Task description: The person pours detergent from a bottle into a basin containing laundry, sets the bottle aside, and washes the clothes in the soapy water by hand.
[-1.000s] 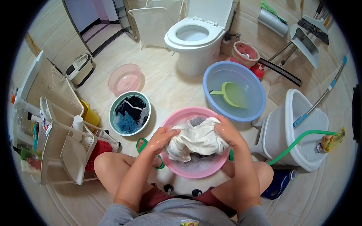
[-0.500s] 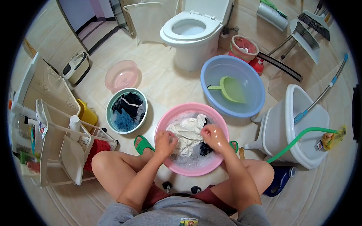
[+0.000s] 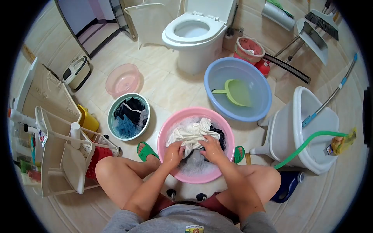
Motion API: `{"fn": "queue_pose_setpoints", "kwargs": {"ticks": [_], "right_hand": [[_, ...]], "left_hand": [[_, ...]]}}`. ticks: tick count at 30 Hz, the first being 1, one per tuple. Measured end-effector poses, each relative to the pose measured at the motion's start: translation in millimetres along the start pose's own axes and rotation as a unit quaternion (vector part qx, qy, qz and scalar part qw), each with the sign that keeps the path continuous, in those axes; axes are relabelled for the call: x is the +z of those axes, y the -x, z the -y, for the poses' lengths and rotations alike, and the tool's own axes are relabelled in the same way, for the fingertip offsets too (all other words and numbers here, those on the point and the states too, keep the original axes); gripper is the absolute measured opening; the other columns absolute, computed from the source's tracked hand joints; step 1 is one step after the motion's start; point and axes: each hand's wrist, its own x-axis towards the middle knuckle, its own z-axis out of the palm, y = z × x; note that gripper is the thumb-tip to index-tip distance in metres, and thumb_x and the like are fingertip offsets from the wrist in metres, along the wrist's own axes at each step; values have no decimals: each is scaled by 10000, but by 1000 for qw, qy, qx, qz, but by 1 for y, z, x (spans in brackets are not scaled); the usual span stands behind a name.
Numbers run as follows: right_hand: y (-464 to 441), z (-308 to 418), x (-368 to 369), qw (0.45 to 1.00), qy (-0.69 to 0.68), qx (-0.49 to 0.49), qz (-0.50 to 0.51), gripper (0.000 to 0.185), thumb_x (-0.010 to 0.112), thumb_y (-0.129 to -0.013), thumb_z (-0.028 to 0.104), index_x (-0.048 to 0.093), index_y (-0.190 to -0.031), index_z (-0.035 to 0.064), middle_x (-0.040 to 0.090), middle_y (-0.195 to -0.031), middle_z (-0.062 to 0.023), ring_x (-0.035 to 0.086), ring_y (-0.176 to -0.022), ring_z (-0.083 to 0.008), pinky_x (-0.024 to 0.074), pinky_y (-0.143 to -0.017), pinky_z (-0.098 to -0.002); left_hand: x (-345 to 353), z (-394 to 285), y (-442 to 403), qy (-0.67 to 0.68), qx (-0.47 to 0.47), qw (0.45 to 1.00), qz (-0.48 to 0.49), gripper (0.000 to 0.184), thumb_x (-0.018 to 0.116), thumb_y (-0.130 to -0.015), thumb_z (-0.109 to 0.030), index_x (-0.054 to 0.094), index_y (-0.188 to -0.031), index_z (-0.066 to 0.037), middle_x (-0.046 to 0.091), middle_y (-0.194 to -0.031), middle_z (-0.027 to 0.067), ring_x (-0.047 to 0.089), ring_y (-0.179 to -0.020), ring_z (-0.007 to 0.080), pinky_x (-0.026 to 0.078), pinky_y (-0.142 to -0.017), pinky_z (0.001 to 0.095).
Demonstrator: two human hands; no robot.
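From afar I had the left hand [image 3: 173, 154] and right hand [image 3: 214, 150] curled at the white cloth [image 3: 189, 134], though whether they gripped I couldn't tell, inside the sudsy pink basin [image 3: 230, 136], near the blue basin [image 3: 223, 72].

Legible text: none. Shirt [image 3: 167, 219], bottom centre of frame: printed patch [image 3: 194, 229], lettering too small to read. Packet [image 3: 42, 136], left side of frame: print, unreadable. Tag [image 3: 329, 150], right side of frame: small, markings indistinct.
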Motion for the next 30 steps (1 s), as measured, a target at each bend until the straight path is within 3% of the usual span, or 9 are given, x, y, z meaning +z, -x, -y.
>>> {"fn": "queue_pose_setpoints", "kwargs": {"ticks": [5,10,13,16,21,23,25,27,30], "right_hand": [[-14,-12,17,996,4,-11,-85,335,697,-753,137,603,-1065,62,563,-1123,-168,532,-1067,-345,401,-916,-448],[-30,22,-30,953,-263,118,-98,202,547,-888,183,565,-977,3,603,-786,-205,598,-779,-361,448,-721,-439],[-28,40,-49,929,-337,119,-94,224,514,-931,218,557,-970,2,592,-762,-133,569,-714,-207,443,-663,-329],[-28,49,-63,880,-446,112,-120,239,498,-952,238,564,-952,9,571,-740,-46,516,-698,-106,428,-651,-265],[-32,66,-101,780,-573,200,-151,295,500,-953,250,570,-811,1,548,-719,25,483,-705,-56,405,-639,-221],[-35,32,-86,809,-534,212,-126,301,511,-944,260,581,-816,-3,545,-710,18,481,-704,-59,407,-638,-229],[-38,18,-81,834,-494,222,-102,309,522,-936,270,592,-821,-7,543,-701,11,480,-703,-62,408,-636,-237],[-38,15,-81,932,-251,238,-112,285,543,-907,258,607,-867,-16,553,-685,-48,536,-675,-149,443,-661,-308],[-31,-3,-57,952,-1,151,-264,255,547,-881,231,603,-881,-18,564,-703,-145,574,-684,-299,469,-722,-387]], "left_hand": [[-22,-8,-10,364,-81,924,-82,284,524,-943,-217,593,-1113,1,658,-962,101,608,-880,184,463,-791,292],[-52,-20,-22,543,-135,825,-77,280,491,-975,-230,590,-1099,1,638,-998,52,596,-901,140,470,-815,277],[-73,-38,-25,660,-127,737,-65,275,461,-980,-181,556,-1151,13,630,-1073,88,605,-970,168,479,-873,307],[-97,-58,-21,672,-130,728,-23,279,467,-979,-186,552,-1155,14,626,-1089,90,604,-980,164,476,-883,304],[-97,-57,-30,651,-100,751,-48,253,510,-957,-180,570,-1125,0,631,-1042,63,603,-933,151,482,-854,298],[-81,-40,-39,630,-94,766,-90,249,528,-946,-170,572,-1125,-2,627,-1033,53,595,-926,140,477,-845,285],[-58,-15,-44,494,-87,850,-161,243,561,-921,-154,574,-1122,-19,614,-1002,40,570,-888,115,459,-816,254],[-47,-9,-30,420,-116,894,-107,308,603,-882,-187,563,-1130,-8,612,-974,57,579,-899,126,470,-810,265],[-52,-29,-13,285,-174,940,67,426,668,-813,-227,542,-1151,0,606,-971,105,593,-921,171,485,-806,297]]}}
